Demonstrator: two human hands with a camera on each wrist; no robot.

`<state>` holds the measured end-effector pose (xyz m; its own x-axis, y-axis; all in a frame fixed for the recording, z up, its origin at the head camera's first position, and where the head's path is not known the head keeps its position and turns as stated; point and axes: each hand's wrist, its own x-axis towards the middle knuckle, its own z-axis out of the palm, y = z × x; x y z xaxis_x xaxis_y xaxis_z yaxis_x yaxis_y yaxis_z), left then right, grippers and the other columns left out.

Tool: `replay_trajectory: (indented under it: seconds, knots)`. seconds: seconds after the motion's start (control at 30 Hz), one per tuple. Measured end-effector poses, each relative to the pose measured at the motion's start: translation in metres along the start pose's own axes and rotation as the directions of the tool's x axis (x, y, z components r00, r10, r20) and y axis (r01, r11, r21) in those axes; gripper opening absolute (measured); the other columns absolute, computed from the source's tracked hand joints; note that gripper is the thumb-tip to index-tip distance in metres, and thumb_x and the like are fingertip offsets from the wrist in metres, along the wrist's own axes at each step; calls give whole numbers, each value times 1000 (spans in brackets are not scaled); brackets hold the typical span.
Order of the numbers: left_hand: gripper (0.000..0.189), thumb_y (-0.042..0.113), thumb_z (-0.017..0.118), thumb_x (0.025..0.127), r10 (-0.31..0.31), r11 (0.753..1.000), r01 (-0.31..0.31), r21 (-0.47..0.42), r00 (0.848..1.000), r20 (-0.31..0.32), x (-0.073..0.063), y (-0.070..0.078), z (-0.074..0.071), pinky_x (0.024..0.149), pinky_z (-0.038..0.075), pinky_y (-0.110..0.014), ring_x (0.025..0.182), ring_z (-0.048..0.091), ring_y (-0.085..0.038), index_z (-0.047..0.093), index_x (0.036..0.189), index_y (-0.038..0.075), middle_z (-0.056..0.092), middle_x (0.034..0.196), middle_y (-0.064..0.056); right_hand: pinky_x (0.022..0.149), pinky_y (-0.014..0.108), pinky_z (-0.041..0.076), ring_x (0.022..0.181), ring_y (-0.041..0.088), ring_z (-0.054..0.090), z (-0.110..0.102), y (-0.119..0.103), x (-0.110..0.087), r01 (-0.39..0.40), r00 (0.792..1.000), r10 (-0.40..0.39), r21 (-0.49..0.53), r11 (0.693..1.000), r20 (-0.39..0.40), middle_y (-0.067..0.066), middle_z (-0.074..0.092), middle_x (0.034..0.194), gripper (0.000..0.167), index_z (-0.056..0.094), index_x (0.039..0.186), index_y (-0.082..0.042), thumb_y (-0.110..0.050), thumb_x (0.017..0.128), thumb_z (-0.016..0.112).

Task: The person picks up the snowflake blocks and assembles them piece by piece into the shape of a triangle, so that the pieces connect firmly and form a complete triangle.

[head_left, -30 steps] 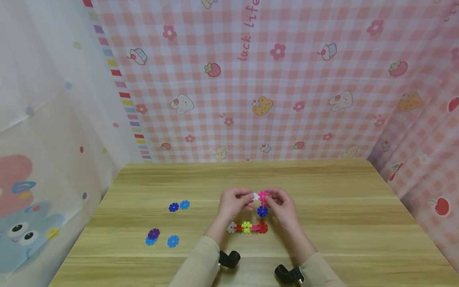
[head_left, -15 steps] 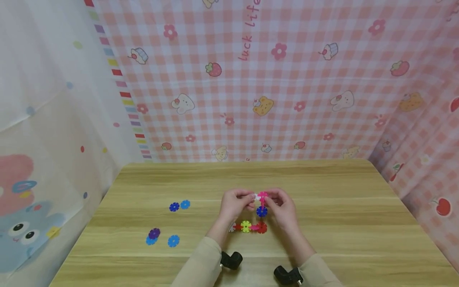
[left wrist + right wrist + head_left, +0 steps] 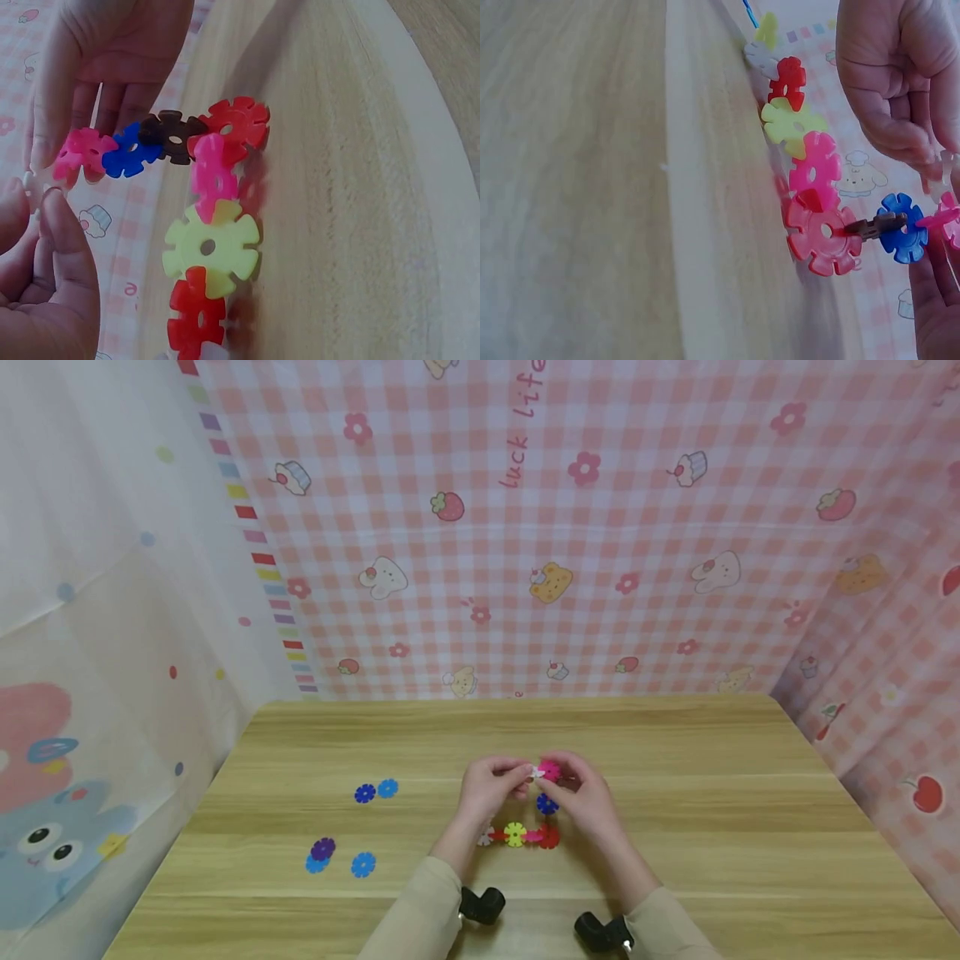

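Note:
My left hand (image 3: 486, 787) pinches a white notched snowflake disc (image 3: 39, 189) between thumb and finger. Across from it, my right hand (image 3: 587, 793) holds the pink snowflake disc (image 3: 551, 770) that meets the white one, its thumb close to their joint. From there a linked chain runs down through a blue disc (image 3: 904, 229) and a brown disc (image 3: 175, 137) to a red disc (image 3: 549, 837). The chain then turns left along a pink disc (image 3: 815, 171), a yellow disc (image 3: 514, 835) and another red disc (image 3: 196, 315). My left wrist partly hides the white disc (image 3: 485, 836) beyond that.
Loose discs lie on the wooden table (image 3: 697, 827) to the left: a dark blue one (image 3: 364, 793) beside a light blue one (image 3: 387, 788), a purple one (image 3: 323, 848) overlapping a light blue one (image 3: 315, 864), and a light blue one (image 3: 363, 864). A checked curtain (image 3: 637, 618) hangs behind.
My right thumb and fingers have shifted slightly left over the pink disc toward the white one. My left hand keeps its pinch almost unmoved. The loose discs stay put.

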<state>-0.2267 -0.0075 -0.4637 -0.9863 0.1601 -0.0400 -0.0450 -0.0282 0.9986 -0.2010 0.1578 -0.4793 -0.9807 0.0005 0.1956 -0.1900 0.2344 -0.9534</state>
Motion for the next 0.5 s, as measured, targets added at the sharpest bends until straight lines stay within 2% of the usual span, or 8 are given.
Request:
replay_trajectory:
  seconds: [0.1, 0.27, 0.4, 0.5]
  knots:
    - [20, 3, 72, 89, -5, 1000, 5, 11, 1000, -6, 0, -1, -1, 69, 60, -31, 71, 69, -20, 70, 104, -10, 72, 86, -14, 93, 34, 52, 105, 27, 61, 2, 1, 1, -5, 1000, 6, 8, 1000, -7, 12, 65, 112, 32, 66, 120, -4, -11, 90, 74]
    - [19, 5, 72, 90, 29, 999, -29, 45, 1000, -5, 0, -4, -2, 70, 59, -31, 72, 68, -17, 71, 104, -8, 72, 88, -14, 85, 27, 55, 96, 25, 63, 4, 0, 2, 15, 1000, -15, 5, 1000, -18, 11, 65, 103, 23, 70, 109, -3, -5, 87, 76]
    - [20, 7, 71, 91, 67, 996, -67, 67, 998, 9, 0, -5, -4, 71, 60, -33, 73, 69, -19, 70, 103, -8, 71, 88, -15, 84, 27, 55, 92, 22, 63, 5, -1, 3, 44, 999, -45, -23, 999, -23, 9, 65, 98, 16, 72, 102, -3, -1, 86, 75]
    - [21, 9, 69, 93, 101, 988, -103, 112, 995, 27, -3, -1, -9, 74, 60, -39, 76, 69, -23, 69, 103, -9, 71, 89, -18, 87, 31, 54, 92, 22, 62, 6, -7, 3, 56, 998, -57, -45, 997, -32, 9, 65, 97, 13, 72, 100, -2, 2, 87, 73]
